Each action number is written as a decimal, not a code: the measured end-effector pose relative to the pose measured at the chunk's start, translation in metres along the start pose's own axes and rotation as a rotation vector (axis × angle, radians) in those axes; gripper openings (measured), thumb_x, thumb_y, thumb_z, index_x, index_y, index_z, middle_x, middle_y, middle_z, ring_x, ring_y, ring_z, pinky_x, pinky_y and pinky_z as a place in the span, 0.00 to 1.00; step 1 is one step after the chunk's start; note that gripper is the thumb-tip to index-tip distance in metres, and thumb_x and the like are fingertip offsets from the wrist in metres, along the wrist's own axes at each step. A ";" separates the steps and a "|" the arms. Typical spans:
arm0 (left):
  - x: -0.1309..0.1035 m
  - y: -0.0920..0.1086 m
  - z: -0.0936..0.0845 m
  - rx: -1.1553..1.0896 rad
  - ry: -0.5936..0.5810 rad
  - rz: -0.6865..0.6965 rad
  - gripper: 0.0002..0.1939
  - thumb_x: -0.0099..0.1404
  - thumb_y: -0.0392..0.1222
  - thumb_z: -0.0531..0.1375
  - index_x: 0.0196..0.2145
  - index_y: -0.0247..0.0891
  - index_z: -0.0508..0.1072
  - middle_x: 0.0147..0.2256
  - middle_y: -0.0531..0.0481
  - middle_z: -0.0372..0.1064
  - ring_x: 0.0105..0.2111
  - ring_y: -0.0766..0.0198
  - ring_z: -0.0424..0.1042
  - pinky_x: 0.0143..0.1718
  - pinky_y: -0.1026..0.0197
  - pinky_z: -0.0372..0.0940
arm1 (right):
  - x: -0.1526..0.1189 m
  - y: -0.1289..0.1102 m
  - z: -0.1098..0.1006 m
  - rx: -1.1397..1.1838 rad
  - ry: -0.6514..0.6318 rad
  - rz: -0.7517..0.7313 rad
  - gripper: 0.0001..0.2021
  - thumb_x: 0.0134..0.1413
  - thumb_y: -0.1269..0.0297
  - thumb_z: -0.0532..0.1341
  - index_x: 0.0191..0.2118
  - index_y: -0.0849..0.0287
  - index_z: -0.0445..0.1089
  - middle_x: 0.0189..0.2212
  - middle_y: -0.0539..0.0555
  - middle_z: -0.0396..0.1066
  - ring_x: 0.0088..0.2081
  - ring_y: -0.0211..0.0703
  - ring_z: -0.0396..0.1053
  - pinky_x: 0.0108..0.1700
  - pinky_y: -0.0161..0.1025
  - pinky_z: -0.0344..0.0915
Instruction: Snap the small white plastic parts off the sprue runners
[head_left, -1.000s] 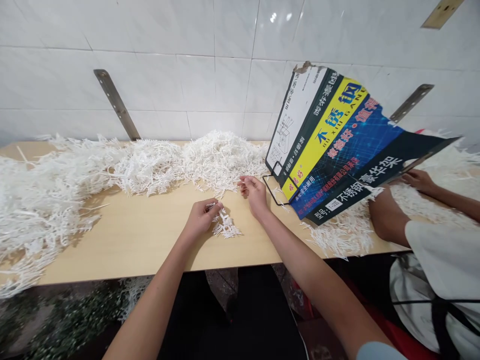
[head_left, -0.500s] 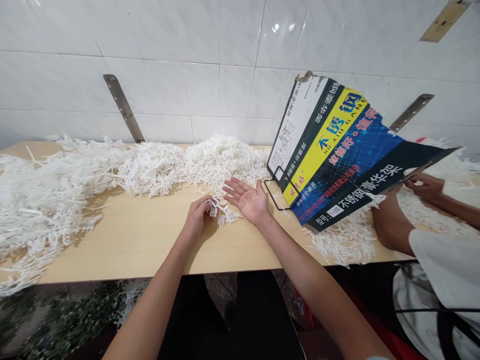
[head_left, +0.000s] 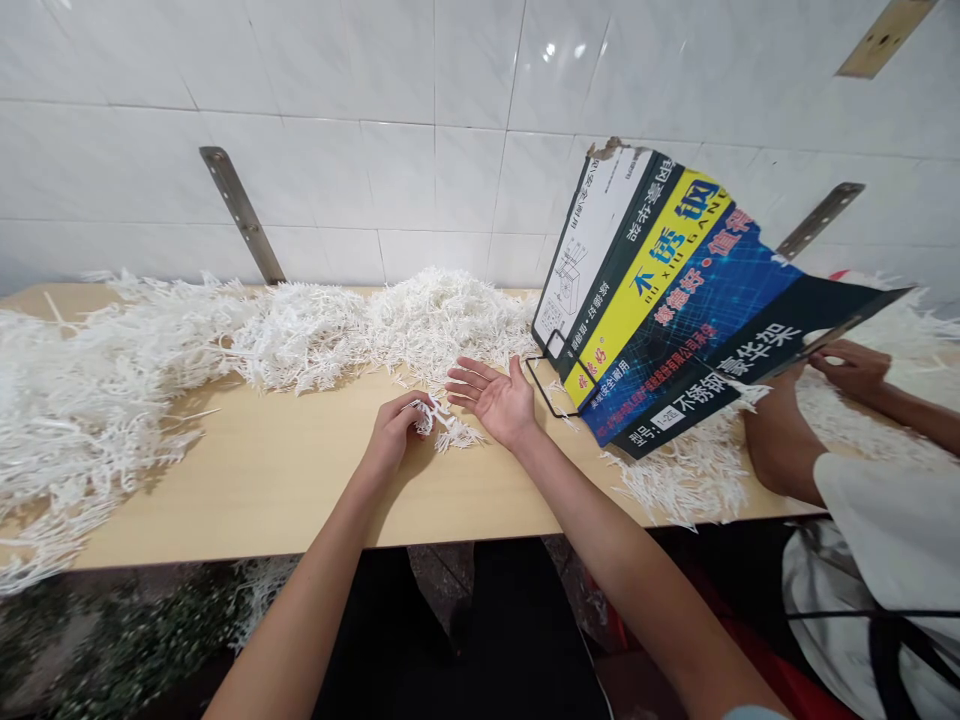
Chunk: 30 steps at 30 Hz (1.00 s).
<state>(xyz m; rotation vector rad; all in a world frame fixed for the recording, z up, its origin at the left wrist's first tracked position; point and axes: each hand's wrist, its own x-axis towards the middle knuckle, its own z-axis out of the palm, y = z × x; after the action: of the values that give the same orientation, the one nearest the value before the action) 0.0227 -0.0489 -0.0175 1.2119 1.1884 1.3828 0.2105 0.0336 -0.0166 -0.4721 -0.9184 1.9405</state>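
Observation:
My left hand [head_left: 391, 432] rests on the wooden table with its fingers curled round a small bunch of white plastic strips [head_left: 424, 414]. A few more loose strips [head_left: 459, 434] lie on the wood between my two hands. Palm up, my right hand [head_left: 499, 403] is open with its fingers stretched toward the left, and nothing lies in it. Behind both hands rises a long heap of the same thin, branched white pieces [head_left: 446, 310]; their exact kind is too small to tell.
A printed cardboard sheet [head_left: 660, 300] leans on a black wire stand [head_left: 551, 385] to the right. Beyond it another person's hand [head_left: 851, 368] and arms are near more white pieces [head_left: 686, 480]. A large pile [head_left: 67, 420] covers the table's left end. Metal brackets [head_left: 244, 215] line the tiled wall.
The camera view has shifted very slightly. Both my hands keep practically the same place and pose.

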 end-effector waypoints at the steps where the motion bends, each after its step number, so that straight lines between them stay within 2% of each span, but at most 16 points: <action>1: 0.000 0.001 0.000 0.003 0.003 0.000 0.07 0.56 0.38 0.58 0.31 0.38 0.75 0.24 0.50 0.68 0.25 0.63 0.62 0.27 0.61 0.58 | 0.000 0.000 -0.001 0.028 -0.012 0.010 0.43 0.69 0.35 0.35 0.51 0.65 0.77 0.49 0.68 0.80 0.46 0.58 0.80 0.52 0.54 0.74; 4: -0.001 0.002 0.001 0.006 0.003 0.000 0.07 0.56 0.39 0.58 0.31 0.37 0.75 0.25 0.50 0.69 0.25 0.63 0.62 0.28 0.61 0.58 | 0.001 -0.001 -0.001 0.079 -0.036 0.022 0.43 0.70 0.38 0.33 0.51 0.66 0.76 0.46 0.67 0.81 0.44 0.57 0.81 0.49 0.53 0.74; 9: -0.001 0.002 0.001 0.006 -0.015 0.004 0.06 0.57 0.39 0.58 0.31 0.37 0.75 0.24 0.50 0.69 0.25 0.63 0.63 0.28 0.60 0.58 | 0.000 -0.001 -0.001 0.066 -0.040 0.031 0.41 0.70 0.36 0.37 0.50 0.65 0.76 0.44 0.66 0.81 0.43 0.56 0.80 0.49 0.51 0.74; 11: -0.001 0.001 0.001 0.011 -0.017 0.011 0.06 0.57 0.39 0.58 0.31 0.37 0.76 0.24 0.50 0.68 0.24 0.63 0.63 0.28 0.60 0.58 | 0.001 0.000 -0.001 0.047 -0.039 0.032 0.38 0.69 0.35 0.42 0.49 0.64 0.76 0.42 0.65 0.81 0.41 0.54 0.80 0.46 0.50 0.75; 13: 0.000 0.001 0.001 0.011 -0.017 0.016 0.07 0.57 0.39 0.59 0.31 0.37 0.76 0.24 0.50 0.68 0.24 0.63 0.63 0.28 0.61 0.58 | 0.001 0.001 0.000 0.012 -0.012 -0.001 0.29 0.65 0.38 0.54 0.45 0.62 0.75 0.34 0.59 0.80 0.35 0.49 0.78 0.41 0.45 0.75; 15: 0.001 -0.002 0.000 -0.007 -0.019 0.014 0.07 0.58 0.39 0.59 0.31 0.37 0.77 0.24 0.50 0.68 0.24 0.64 0.63 0.27 0.61 0.58 | 0.002 0.004 0.001 -0.043 0.047 -0.090 0.17 0.57 0.48 0.68 0.37 0.58 0.73 0.21 0.47 0.70 0.25 0.39 0.71 0.36 0.39 0.73; 17: 0.003 -0.006 -0.001 -0.051 -0.020 0.008 0.07 0.59 0.40 0.60 0.32 0.36 0.77 0.24 0.50 0.70 0.24 0.64 0.64 0.26 0.62 0.57 | 0.002 0.007 0.002 -0.109 0.089 -0.180 0.15 0.51 0.56 0.74 0.31 0.57 0.69 0.14 0.39 0.54 0.17 0.32 0.57 0.32 0.35 0.69; 19: 0.005 -0.011 -0.002 -0.096 -0.020 0.004 0.10 0.63 0.44 0.59 0.33 0.36 0.77 0.24 0.49 0.70 0.24 0.64 0.65 0.26 0.62 0.58 | 0.001 0.011 0.003 -0.178 0.085 -0.216 0.16 0.50 0.56 0.74 0.29 0.56 0.67 0.13 0.36 0.45 0.15 0.30 0.47 0.29 0.34 0.66; 22: 0.008 -0.015 -0.002 -0.178 -0.028 -0.010 0.18 0.69 0.54 0.56 0.36 0.35 0.76 0.24 0.47 0.72 0.22 0.64 0.65 0.26 0.61 0.61 | 0.000 0.018 0.005 -0.361 0.076 -0.207 0.17 0.56 0.51 0.69 0.27 0.56 0.67 0.12 0.37 0.44 0.14 0.31 0.47 0.27 0.36 0.63; 25: 0.008 -0.016 -0.002 -0.233 -0.043 -0.012 0.20 0.69 0.56 0.59 0.38 0.35 0.77 0.28 0.46 0.74 0.24 0.64 0.67 0.28 0.61 0.64 | -0.003 0.023 0.008 -0.664 0.082 -0.259 0.14 0.62 0.51 0.62 0.34 0.58 0.72 0.16 0.42 0.56 0.18 0.35 0.57 0.26 0.36 0.59; 28: 0.008 -0.014 -0.003 -0.231 -0.061 0.023 0.18 0.68 0.54 0.64 0.42 0.36 0.78 0.33 0.47 0.74 0.29 0.65 0.70 0.35 0.61 0.67 | -0.005 0.023 0.012 -0.921 0.036 -0.378 0.12 0.63 0.58 0.60 0.47 0.57 0.74 0.34 0.52 0.73 0.33 0.41 0.70 0.35 0.37 0.65; 30: 0.008 -0.014 -0.003 -0.213 -0.055 0.034 0.17 0.66 0.54 0.66 0.44 0.37 0.79 0.36 0.47 0.75 0.32 0.64 0.72 0.40 0.59 0.69 | -0.006 0.022 0.014 -1.006 0.006 -0.413 0.14 0.62 0.59 0.60 0.50 0.56 0.74 0.45 0.56 0.74 0.44 0.45 0.71 0.41 0.39 0.66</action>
<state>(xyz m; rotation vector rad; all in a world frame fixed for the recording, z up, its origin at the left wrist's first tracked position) 0.0192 -0.0397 -0.0303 1.1156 0.9595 1.4518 0.1920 0.0162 -0.0243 -0.7665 -1.8054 0.9997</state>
